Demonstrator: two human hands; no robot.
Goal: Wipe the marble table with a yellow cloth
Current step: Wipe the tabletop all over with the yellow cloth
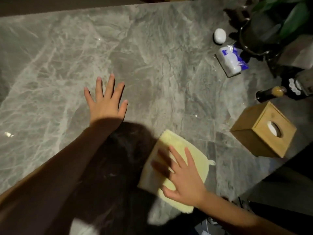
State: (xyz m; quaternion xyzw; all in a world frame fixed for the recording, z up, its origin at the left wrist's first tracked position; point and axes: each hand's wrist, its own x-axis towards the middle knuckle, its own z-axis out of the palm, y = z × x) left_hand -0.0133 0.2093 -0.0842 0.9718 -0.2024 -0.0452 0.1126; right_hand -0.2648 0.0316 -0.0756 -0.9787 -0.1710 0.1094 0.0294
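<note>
The grey veined marble table (pixel 71 56) fills most of the view. A pale yellow cloth (pixel 194 155), folded flat with a small loop at its right edge, lies near the table's front right. My right hand (pixel 183 180) presses flat on the cloth with fingers spread, covering its lower part. My left hand (pixel 106 100) rests flat on the bare marble further left and further back, fingers spread, holding nothing. A dark shadow falls between my two arms.
A wooden tissue box (pixel 264 131) stands right of the cloth. Behind it are a dark bottle (pixel 272 94), a white and blue tissue pack (pixel 232 60), a white round object (pixel 219 35) and a dark plant pot (pixel 259 34). The table's right edge runs diagonally past the box.
</note>
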